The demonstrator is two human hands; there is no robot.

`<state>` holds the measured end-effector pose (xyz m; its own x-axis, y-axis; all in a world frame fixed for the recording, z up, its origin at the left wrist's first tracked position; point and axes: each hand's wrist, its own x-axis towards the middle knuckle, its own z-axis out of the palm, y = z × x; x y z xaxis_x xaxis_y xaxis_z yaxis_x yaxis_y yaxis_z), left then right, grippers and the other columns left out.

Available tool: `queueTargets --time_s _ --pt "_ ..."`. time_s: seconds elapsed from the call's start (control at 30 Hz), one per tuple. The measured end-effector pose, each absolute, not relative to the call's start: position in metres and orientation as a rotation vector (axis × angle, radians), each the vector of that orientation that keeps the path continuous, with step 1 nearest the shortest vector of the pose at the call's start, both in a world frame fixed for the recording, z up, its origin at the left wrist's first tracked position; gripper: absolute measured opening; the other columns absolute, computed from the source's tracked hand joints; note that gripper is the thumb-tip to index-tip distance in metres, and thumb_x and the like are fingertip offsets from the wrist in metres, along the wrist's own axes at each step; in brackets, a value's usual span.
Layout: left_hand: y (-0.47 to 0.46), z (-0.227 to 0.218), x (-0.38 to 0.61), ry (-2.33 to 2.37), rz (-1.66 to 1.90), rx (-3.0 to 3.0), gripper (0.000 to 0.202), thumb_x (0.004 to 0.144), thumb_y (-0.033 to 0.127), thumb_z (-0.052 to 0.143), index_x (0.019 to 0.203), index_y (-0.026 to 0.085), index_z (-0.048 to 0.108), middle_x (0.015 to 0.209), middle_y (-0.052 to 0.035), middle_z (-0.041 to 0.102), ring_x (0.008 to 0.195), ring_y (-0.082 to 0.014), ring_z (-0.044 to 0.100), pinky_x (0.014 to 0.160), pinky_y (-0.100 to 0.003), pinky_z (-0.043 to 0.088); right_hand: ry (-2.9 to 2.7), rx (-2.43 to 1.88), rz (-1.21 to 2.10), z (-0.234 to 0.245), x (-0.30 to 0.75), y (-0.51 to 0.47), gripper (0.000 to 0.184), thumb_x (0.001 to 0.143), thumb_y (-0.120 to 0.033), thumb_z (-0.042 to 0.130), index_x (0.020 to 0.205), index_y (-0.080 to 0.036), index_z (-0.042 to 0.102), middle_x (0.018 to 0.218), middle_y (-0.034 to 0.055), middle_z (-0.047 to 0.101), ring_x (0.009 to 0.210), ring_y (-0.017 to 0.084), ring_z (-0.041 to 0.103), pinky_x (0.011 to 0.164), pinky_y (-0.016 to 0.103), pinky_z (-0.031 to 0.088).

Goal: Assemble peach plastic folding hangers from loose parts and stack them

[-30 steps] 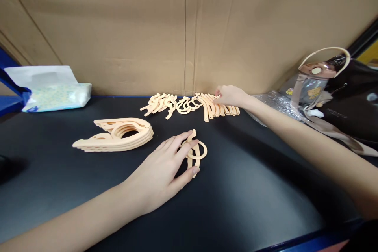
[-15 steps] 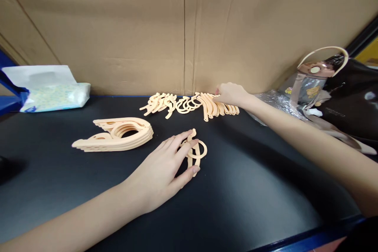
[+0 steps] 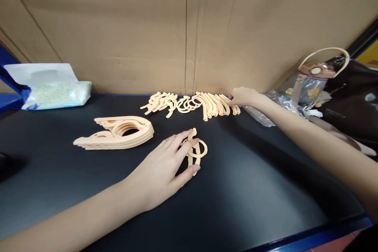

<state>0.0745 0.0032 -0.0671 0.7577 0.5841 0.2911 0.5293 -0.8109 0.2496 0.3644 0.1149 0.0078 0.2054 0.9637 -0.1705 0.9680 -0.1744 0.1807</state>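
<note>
My left hand (image 3: 165, 165) rests over a small group of peach plastic hanger parts (image 3: 197, 150) on the table, its thumb and fingers pressing on them. These parts are a ring, a short hook piece and a curved arm, partly hidden under the fingers. My right hand (image 3: 243, 96) reaches to the right end of a row of curved hanger arms (image 3: 211, 106). Its fingers are curled, and what they pinch is hidden. To the left, folding hangers (image 3: 118, 139) lie stacked. Farther back lie several loose hook pieces (image 3: 159, 102) and several rings (image 3: 184, 105).
A pack of wipes or tissues (image 3: 57, 92) lies at the back left of the black table (image 3: 251, 189). Cardboard (image 3: 118, 27) walls the back. At the right are clear plastic wrap (image 3: 262, 116), a drink bottle (image 3: 313, 86) and a dark bag (image 3: 345, 98).
My right hand has moved right along the row of hanger arms to its end, uncovering more of them. My left hand stays on the parts. The view has shifted slightly.
</note>
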Motion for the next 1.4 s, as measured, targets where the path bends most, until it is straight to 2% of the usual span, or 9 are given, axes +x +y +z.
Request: queueTargets --time_s 0.17,0.3,0.43,0.6,0.77,0.87,1.0,1.17,1.4 --pt "0.004 -0.067 0.075 0.908 0.521 2.802 0.050 0.101 0.044 0.037 0.146 0.023 0.037 0.154 -0.0088 0.039 0.137 -0.0256 0.042 0.110 -0.044 0.041 1.898 2.263 0.001 0.002 0.361 0.117 0.033 0.090 -0.035 0.062 0.113 -0.012 0.061 0.093 0.0070 0.069 0.075 0.017 0.065 0.070 0.032 0.050" --pt "0.003 -0.067 0.076 0.919 0.498 2.795 0.050 0.101 0.045 0.036 0.146 0.023 0.037 0.155 -0.0085 0.038 0.137 -0.0258 0.042 0.110 -0.044 0.041 1.956 2.349 0.087 0.002 0.365 0.114 0.040 0.079 -0.024 0.067 0.115 -0.009 0.057 0.092 0.0127 0.070 0.080 0.023 0.066 0.065 0.030 0.044" --pt "0.002 -0.067 0.076 0.909 0.502 2.796 0.050 0.102 0.046 0.033 0.145 0.022 0.039 0.155 -0.0091 0.038 0.136 -0.0262 0.044 0.110 -0.046 0.040 2.011 2.444 0.238 0.011 0.367 0.100 0.045 0.079 -0.024 0.065 0.118 -0.008 0.051 0.097 0.0175 0.069 0.086 0.029 0.065 0.064 0.032 0.041" --pt "0.003 -0.062 0.076 0.743 0.441 2.817 0.049 0.101 0.047 0.038 0.143 0.022 0.040 0.155 -0.0064 0.039 0.140 -0.0222 0.040 0.119 -0.044 0.027 2.421 2.279 0.102 0.006 0.351 0.060 0.038 0.078 -0.024 0.064 0.112 -0.018 0.049 0.086 0.0033 0.069 0.071 0.019 0.063 0.061 0.028 0.040" --pt "-0.003 -0.056 0.078 0.533 0.466 2.752 0.052 0.102 0.047 0.039 0.147 0.024 0.032 0.148 -0.0039 0.051 0.135 -0.0170 0.046 0.122 -0.040 0.018 2.739 1.962 -0.274 -0.023 0.329 0.023 0.037 0.078 -0.015 0.059 0.113 -0.018 0.046 0.081 -0.0002 0.066 0.065 0.016 0.059 0.061 0.027 0.042" --pt "-0.005 -0.053 0.079 0.542 0.587 2.727 0.039 0.103 0.041 0.038 0.137 0.023 0.046 0.135 -0.0039 0.061 0.125 -0.0182 0.055 0.116 -0.038 0.030 2.919 1.746 -0.270 -0.035 0.323 0.016 0.038 0.083 -0.014 0.057 0.119 -0.018 0.046 0.092 0.0028 0.065 0.075 0.017 0.061 0.069 0.029 0.047" --pt "0.003 -0.051 0.078 0.793 0.754 2.772 0.026 0.101 0.027 0.042 0.122 0.021 0.056 0.122 -0.0053 0.065 0.112 -0.0211 0.059 0.094 -0.037 0.046 3.142 1.443 -0.233 -0.039 0.318 0.016 0.027 0.089 -0.015 0.058 0.114 -0.019 0.050 0.104 0.0059 0.066 0.092 0.020 0.063 0.079 0.032 0.049" --pt "0.013 -0.053 0.076 0.884 0.740 2.833 0.023 0.099 0.018 0.043 0.115 0.021 0.058 0.120 -0.0057 0.063 0.103 -0.0208 0.057 0.084 -0.037 0.046 3.266 1.318 -0.166 -0.031 0.316 0.004 0.013 0.098 -0.026 0.053 0.109 -0.018 0.056 0.104 0.0056 0.067 0.093 0.019 0.062 0.081 0.033 0.049" --pt "0.010 -0.053 0.079 0.895 0.703 2.930 0.021 0.094 0.020 0.056 0.115 0.022 0.057 0.105 -0.0030 0.063 0.090 -0.0218 0.053 0.074 -0.035 0.041 3.237 1.157 0.071 -0.031 0.326 -0.027 0.022 0.100 -0.024 0.048 0.110 -0.015 0.066 0.110 0.0098 0.064 0.096 0.020 0.059 0.084 0.035 0.050"
